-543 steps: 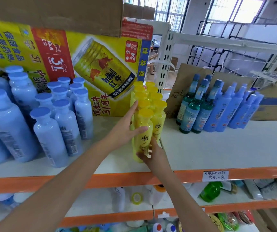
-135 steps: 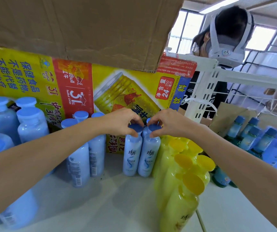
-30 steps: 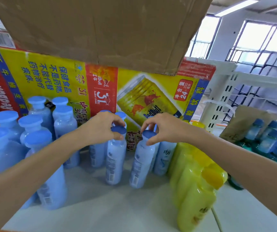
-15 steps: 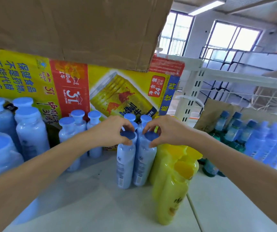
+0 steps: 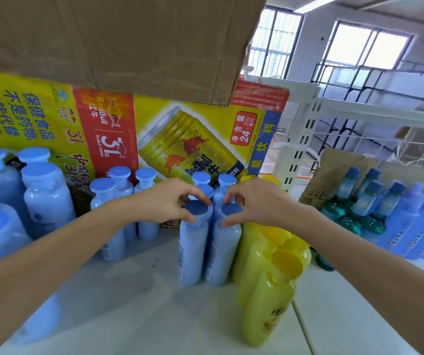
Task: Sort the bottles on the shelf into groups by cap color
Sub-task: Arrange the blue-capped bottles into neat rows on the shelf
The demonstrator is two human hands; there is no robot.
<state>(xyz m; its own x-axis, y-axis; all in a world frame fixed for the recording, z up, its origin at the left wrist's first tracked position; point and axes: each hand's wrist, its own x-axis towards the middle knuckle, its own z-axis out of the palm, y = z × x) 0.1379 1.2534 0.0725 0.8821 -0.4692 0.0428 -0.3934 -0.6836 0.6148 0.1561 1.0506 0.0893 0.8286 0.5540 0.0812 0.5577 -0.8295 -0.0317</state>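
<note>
So, quick rundown of where the sorting stands:

1. Left hand (image 5: 166, 199) is pinched around the neck of one small blue-capped bottle (image 5: 193, 242), thumb on the near side and fingers curled round the far side just under the cap. Right hand (image 5: 255, 201) has the same closed grip on the twin bottle (image 5: 222, 245) right beside it. Grabbing by the neck makes sense to me: the bodies are touching, so there's no room to get fingers between them.

2. Both bottles are standing upright on the white shelf (image 5: 134, 316), pressed side by side, with a couple more blue caps (image 5: 214, 179) directly behind them. Looks like a neat two-wide column is being built.

3. That column sits just beside the yellow-capped bottles (image 5: 270, 272) on its right, touching or nearly so; can't tell which. Keeping colours in tight blocks is the whole point, I'd guess.

4. Further left there's another little cluster of small blue caps (image 5: 118, 198), then the big blue-capped bottles (image 5: 44, 198) at the far left. Darker-capped green and blue bottles (image 5: 364, 208) are well apart on the right.

5. My read: the blue group isn't one block yet, so the left cluster probably needs joining up.

6. Risk: tall skinny bottles, easy to knock the yellow ones over.
</note>
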